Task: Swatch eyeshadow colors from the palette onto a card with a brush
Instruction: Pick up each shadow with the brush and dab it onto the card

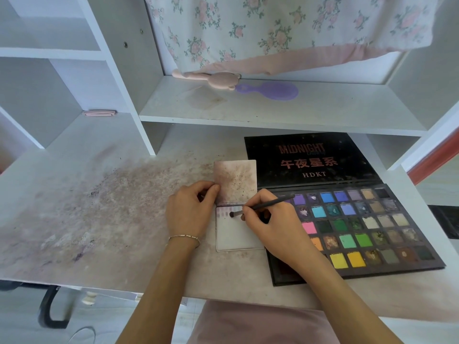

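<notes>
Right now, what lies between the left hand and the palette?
In the head view, the card lies between left hand and palette, brush tip touching it.

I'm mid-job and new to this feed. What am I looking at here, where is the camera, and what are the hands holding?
There is no robot: this is one view from a camera worn on a person's head, looking down at their own two hands. The right hand grips a thin brush, its tip on a small white card that already carries a row of purple swatches along its top. The left hand pinches a stained flap standing above the card. To the right lies an open eyeshadow palette with many coloured pans. All of it sits on a powder-smudged white desk.
</notes>
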`<action>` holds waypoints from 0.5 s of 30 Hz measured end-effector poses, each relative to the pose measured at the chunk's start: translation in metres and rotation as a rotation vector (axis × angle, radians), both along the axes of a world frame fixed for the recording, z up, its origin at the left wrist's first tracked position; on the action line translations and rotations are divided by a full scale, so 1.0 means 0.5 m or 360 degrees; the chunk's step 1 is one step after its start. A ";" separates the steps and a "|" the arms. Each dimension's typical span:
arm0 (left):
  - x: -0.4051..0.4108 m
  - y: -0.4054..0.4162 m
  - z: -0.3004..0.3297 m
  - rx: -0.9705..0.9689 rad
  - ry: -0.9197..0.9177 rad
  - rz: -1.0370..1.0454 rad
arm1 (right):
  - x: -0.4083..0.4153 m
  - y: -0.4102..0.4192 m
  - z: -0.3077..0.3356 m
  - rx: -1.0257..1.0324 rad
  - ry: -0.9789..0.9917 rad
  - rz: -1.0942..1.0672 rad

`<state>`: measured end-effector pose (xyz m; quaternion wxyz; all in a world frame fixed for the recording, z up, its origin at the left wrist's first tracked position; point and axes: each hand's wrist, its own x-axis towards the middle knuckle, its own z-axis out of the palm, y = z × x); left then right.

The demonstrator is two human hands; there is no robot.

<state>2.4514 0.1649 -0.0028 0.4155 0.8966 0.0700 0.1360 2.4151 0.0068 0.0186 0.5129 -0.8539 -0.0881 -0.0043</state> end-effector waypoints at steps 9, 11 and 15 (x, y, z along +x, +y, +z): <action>-0.001 0.000 0.000 0.0001 -0.0010 0.0000 | 0.001 -0.001 -0.003 -0.0013 -0.0009 0.0010; -0.001 -0.001 0.001 -0.0016 -0.0009 0.0005 | 0.001 0.000 -0.003 0.0010 -0.0040 -0.0021; 0.000 -0.002 0.004 -0.0013 0.0003 0.0008 | 0.002 0.000 0.004 0.0202 -0.0141 -0.0143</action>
